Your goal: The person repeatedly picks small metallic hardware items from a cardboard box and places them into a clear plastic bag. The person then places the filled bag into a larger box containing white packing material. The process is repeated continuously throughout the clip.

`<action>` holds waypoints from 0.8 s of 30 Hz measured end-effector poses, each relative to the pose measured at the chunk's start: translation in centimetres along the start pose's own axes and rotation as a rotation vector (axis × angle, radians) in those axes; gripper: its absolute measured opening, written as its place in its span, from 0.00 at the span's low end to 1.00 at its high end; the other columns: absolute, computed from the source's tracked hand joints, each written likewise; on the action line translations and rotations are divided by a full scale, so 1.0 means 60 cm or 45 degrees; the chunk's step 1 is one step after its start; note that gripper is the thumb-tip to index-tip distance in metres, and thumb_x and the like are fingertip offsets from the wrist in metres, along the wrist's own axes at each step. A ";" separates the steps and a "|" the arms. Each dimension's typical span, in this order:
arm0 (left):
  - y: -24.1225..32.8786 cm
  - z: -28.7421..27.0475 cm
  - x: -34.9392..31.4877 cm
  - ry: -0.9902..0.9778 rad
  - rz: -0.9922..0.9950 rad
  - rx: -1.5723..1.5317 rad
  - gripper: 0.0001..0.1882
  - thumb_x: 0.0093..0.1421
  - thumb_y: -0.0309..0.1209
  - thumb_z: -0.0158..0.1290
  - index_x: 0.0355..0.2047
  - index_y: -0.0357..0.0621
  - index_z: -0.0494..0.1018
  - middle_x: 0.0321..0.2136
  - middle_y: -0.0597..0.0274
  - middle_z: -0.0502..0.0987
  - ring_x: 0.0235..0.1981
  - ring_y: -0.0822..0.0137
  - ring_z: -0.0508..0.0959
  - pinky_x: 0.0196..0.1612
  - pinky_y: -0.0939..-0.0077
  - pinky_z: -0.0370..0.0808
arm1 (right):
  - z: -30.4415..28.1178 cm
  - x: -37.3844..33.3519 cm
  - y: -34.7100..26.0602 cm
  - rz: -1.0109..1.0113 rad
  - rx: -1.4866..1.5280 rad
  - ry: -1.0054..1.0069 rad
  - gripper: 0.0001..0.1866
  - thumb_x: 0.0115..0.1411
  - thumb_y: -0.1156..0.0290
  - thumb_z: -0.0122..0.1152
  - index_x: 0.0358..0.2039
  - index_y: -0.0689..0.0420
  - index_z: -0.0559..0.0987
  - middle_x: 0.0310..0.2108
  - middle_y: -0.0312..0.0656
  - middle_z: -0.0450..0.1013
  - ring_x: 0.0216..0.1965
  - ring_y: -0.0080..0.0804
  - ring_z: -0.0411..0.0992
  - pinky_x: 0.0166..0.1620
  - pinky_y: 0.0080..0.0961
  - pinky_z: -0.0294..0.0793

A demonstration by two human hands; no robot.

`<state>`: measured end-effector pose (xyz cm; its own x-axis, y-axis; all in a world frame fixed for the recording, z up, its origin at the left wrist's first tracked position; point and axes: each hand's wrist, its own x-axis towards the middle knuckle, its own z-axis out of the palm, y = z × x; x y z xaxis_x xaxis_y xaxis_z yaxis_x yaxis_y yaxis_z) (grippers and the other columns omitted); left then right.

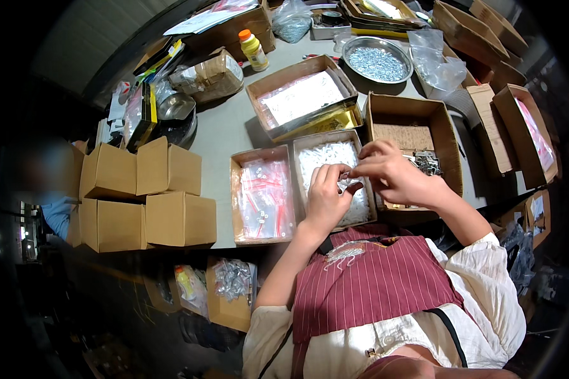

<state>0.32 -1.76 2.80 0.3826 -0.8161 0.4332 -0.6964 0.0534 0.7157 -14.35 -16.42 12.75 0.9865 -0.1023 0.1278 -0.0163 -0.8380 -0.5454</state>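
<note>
Over a box of small white parts (pixel 322 151), my two hands meet fingertip to fingertip. My left hand (pixel 328 197) is closed in a pinch, and my right hand (pixel 393 172) pinches from the other side. Between them is a small metallic piece, too small and too covered by fingers to name. To the left stands a box of clear plastic zip bags with red strips (pixel 262 189). On the right, partly behind my right wrist, a cardboard box (pixel 395 114) holds small metal pieces (pixel 425 162).
Several small brown cartons (pixel 117 224) stand at the left. Beyond my hands are a box with white paper (pixel 306 98), a metal bowl of small silvery parts (pixel 377 62) and a yellow bottle with an orange cap (pixel 253 50). A person's blue sleeve (pixel 57 218) shows far left.
</note>
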 end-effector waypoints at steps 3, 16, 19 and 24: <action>0.016 0.009 0.007 0.044 0.089 0.053 0.23 0.51 0.24 0.66 0.48 0.41 0.76 0.43 0.51 0.77 0.47 0.48 0.76 0.52 0.54 0.73 | 0.045 -0.030 0.029 0.026 -0.126 -0.130 0.31 0.43 0.77 0.64 0.53 0.46 0.83 0.65 0.48 0.68 0.74 0.63 0.50 0.72 0.74 0.40; -0.007 0.038 -0.032 -0.156 -0.263 -0.051 0.17 0.54 0.26 0.67 0.41 0.41 0.72 0.33 0.55 0.80 0.38 0.51 0.79 0.46 0.58 0.73 | 0.043 -0.086 0.273 0.788 -0.487 0.233 0.14 0.54 0.69 0.69 0.38 0.64 0.80 0.40 0.56 0.80 0.45 0.56 0.80 0.48 0.46 0.80; -0.002 0.041 -0.023 -0.204 -0.308 -0.140 0.17 0.53 0.25 0.67 0.41 0.41 0.73 0.30 0.57 0.80 0.36 0.53 0.80 0.43 0.58 0.74 | 0.058 -0.141 0.373 0.995 -0.619 -0.086 0.15 0.52 0.64 0.69 0.29 0.65 0.82 0.34 0.59 0.81 0.40 0.58 0.80 0.44 0.48 0.81; -0.021 0.035 -0.040 -0.226 -0.357 -0.067 0.16 0.55 0.27 0.66 0.42 0.42 0.75 0.28 0.60 0.80 0.35 0.59 0.82 0.42 0.64 0.77 | 0.062 -0.130 0.343 0.575 -0.313 0.022 0.12 0.57 0.66 0.68 0.34 0.63 0.80 0.32 0.57 0.79 0.37 0.59 0.78 0.41 0.49 0.77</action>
<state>-0.99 -1.06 -0.31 0.4400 -0.8904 0.1164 -0.5447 -0.1616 0.8229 -21.77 -30.89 -2.55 0.8693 -0.4905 -0.0610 -0.4803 -0.8091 -0.3385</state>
